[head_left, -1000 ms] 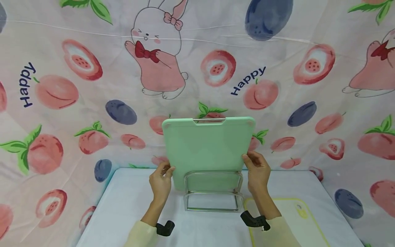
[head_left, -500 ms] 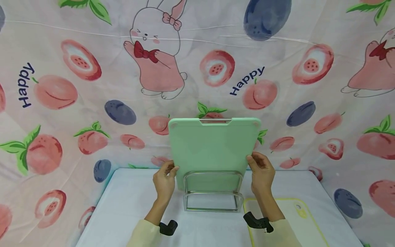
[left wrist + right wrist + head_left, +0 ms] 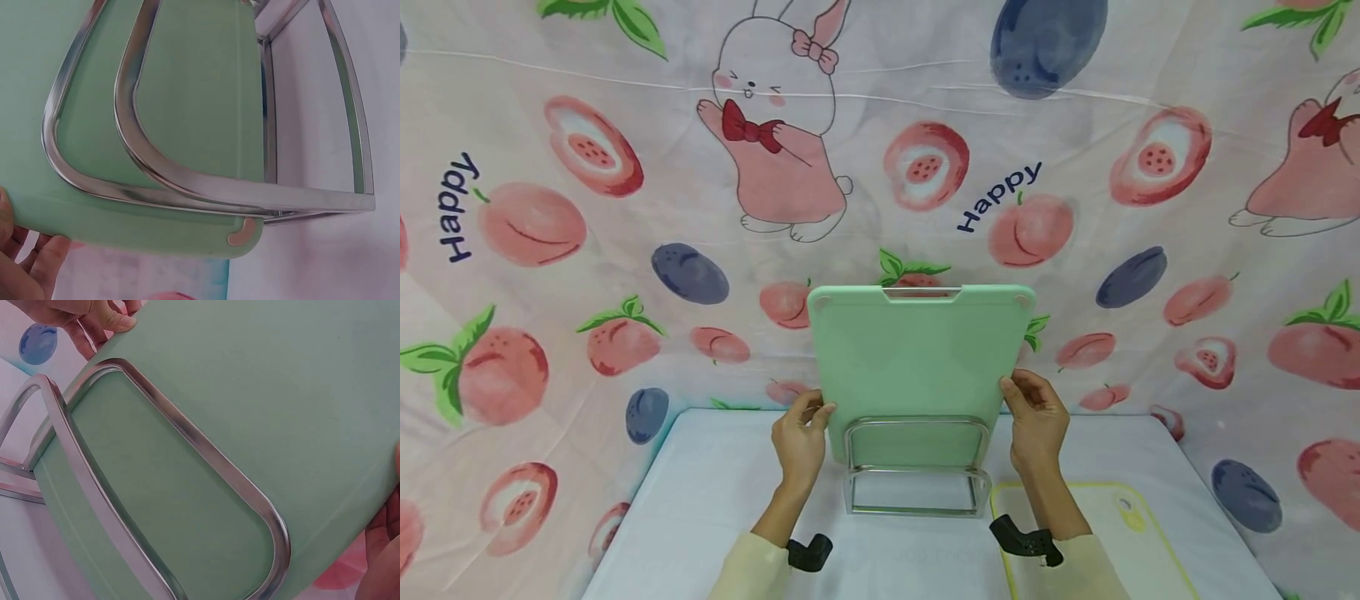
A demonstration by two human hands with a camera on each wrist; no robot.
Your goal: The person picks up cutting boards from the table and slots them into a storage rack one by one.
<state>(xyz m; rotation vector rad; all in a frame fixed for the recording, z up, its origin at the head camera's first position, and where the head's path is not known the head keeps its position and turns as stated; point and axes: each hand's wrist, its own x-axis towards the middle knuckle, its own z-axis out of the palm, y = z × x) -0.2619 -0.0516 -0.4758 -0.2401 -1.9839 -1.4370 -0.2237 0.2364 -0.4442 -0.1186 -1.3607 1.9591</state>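
A light green cutting board (image 3: 917, 358) stands upright, with a metal strip in the notch of its top edge. My left hand (image 3: 801, 442) pinches its left edge between thumb and fingers. On the opposite edge, my right hand (image 3: 1037, 421) holds it the same way, at a similar height. A silver metal rack (image 3: 917, 510) stands in front of the board's lower part; both its visible loops cross the board in the left wrist view. Whether more of the rack lies behind the board is hidden. A pinkish pad marks the board's lower corner (image 3: 244, 232).
A white cutting board with a yellow rim (image 3: 1150, 525) lies flat at the right, partly under my right forearm. The white table (image 3: 722, 467) ends at a fruit-and-rabbit patterned cloth (image 3: 880, 167) behind. Each wrist wears a black camera mount.
The green board and both hands shifted slightly to the right between one second and half a second ago. Since then they have stayed almost still. The rack has not moved.
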